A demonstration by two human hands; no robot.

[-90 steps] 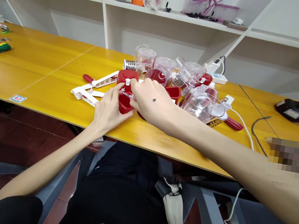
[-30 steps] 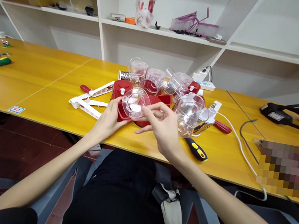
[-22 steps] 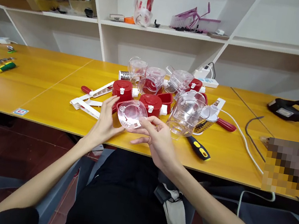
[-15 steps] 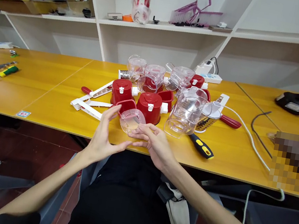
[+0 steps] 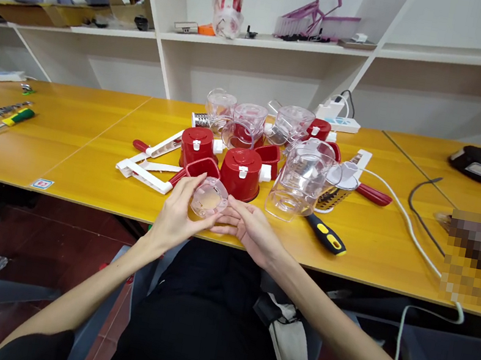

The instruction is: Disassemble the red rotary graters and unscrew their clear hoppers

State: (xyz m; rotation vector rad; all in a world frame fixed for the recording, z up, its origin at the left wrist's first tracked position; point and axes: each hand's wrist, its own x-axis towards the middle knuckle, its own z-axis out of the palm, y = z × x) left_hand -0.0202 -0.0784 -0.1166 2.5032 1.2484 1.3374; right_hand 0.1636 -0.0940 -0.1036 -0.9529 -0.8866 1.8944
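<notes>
Between my two hands is a clear plastic round piece (image 5: 209, 198) with an open ring shape, held up just above the table's front edge. My left hand (image 5: 176, 212) grips its left and lower side with fingers and thumb. On its right rim, the fingers of my right hand (image 5: 253, 229) pinch it. Right behind it are a red rectangular tray (image 5: 203, 167) and two red round housings, one (image 5: 241, 174) close to my right fingers and another (image 5: 197, 146) farther left. To the right stands a large clear plastic container (image 5: 300, 181).
White folding arms (image 5: 144, 169) lie left of the red parts. A black-and-yellow handle (image 5: 326, 235), a metal grater drum (image 5: 335, 197) and a white cable (image 5: 405, 221) lie to the right. More clear cups (image 5: 248, 120) stand behind. A screwdriver (image 5: 13, 120) rests far left.
My left hand has closed in onto the clear piece, where its fingers were spread apart from it before. The piece has turned slightly, and my right hand has shifted along its rim.
</notes>
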